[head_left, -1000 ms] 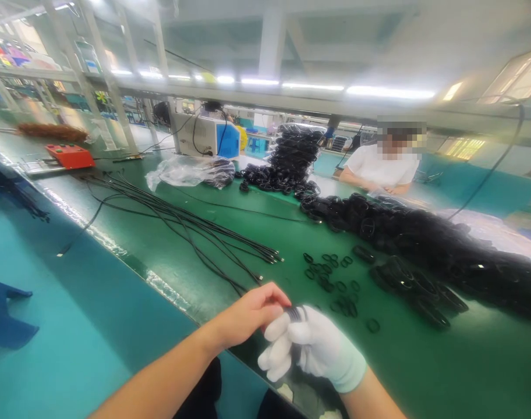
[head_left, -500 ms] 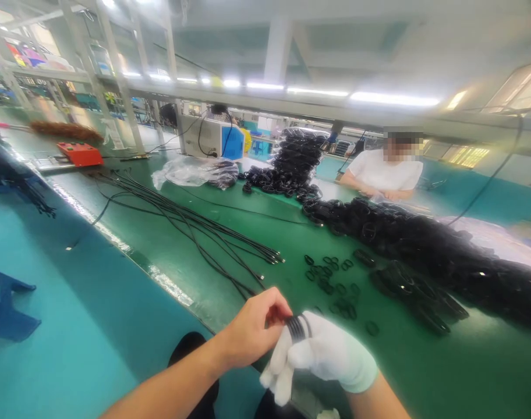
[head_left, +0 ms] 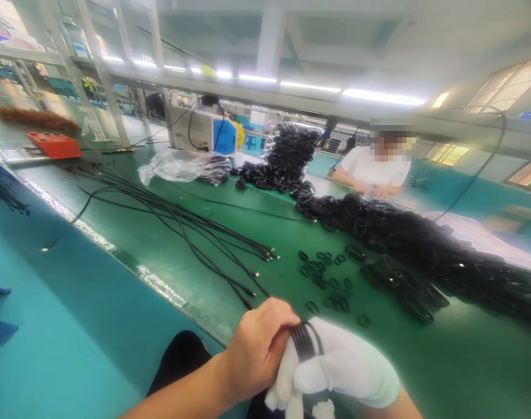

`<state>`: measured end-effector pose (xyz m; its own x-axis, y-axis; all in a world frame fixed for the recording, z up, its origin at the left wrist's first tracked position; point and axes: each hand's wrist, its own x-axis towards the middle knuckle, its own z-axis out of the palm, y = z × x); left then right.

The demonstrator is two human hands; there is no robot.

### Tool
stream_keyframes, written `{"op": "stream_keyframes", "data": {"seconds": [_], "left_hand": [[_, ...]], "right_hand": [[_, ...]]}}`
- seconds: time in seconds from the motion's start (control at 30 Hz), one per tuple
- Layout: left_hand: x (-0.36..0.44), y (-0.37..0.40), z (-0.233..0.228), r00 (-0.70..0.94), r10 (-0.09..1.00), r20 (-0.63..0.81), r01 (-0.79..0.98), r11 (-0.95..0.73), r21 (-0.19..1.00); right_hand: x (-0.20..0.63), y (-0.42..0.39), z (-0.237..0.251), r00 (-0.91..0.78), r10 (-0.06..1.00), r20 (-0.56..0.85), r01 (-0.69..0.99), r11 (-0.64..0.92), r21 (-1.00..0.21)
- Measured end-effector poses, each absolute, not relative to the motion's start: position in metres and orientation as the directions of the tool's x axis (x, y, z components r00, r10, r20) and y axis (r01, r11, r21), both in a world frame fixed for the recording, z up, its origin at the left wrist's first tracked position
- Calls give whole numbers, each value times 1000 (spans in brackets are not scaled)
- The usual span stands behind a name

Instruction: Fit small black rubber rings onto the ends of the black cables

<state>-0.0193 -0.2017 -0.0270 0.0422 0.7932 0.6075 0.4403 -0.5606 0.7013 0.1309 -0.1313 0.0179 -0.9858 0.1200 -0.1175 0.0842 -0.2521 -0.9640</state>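
Right hand (head_left: 346, 364), in a white knit glove, grasps a black cable coil (head_left: 305, 342); the thumb presses from below and the turns pass over the gloved fingers. Bare left hand (head_left: 259, 343) is closed at the coil's near end, fingertips largely hidden. The coil consists of several smooth, parallel turns, held above the near edge of the glossy green work surface (head_left: 466, 361).

Straight black cables (head_left: 184, 214) with bright metal plugs lie diagonally ahead. Small black rings (head_left: 320, 281), oval to round, are scattered right of the plugs. Beyond them, a dense heap of black coils (head_left: 379, 227) stands between the hands and a co-worker (head_left: 379, 171) in a white shirt. Farther back: crumpled clear plastic bag (head_left: 173, 167), boxy white-and-blue equipment housing (head_left: 224, 135) and, far left, a red control box (head_left: 58, 145).
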Motion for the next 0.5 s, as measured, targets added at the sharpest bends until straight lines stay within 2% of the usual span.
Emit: {"op": "stream_keyframes", "data": {"seconds": [0.13,0.23,0.37,0.5], "left_hand": [[-27,-206,-9,264,844,467,411,-536,737],[-31,-207,-3,261,817,514,416,-576,704],[-35,-205,-3,217,772,598,383,-631,675],[-40,-203,-2,257,757,600,331,-653,682]], "right_hand": [[133,-133,16,-980,74,-186,164,-236,-958],[130,-137,23,-978,83,-191,172,-195,-966],[123,-152,42,-957,247,-153,123,-133,-983],[132,-167,51,-898,396,-191,171,-85,-982]]}}
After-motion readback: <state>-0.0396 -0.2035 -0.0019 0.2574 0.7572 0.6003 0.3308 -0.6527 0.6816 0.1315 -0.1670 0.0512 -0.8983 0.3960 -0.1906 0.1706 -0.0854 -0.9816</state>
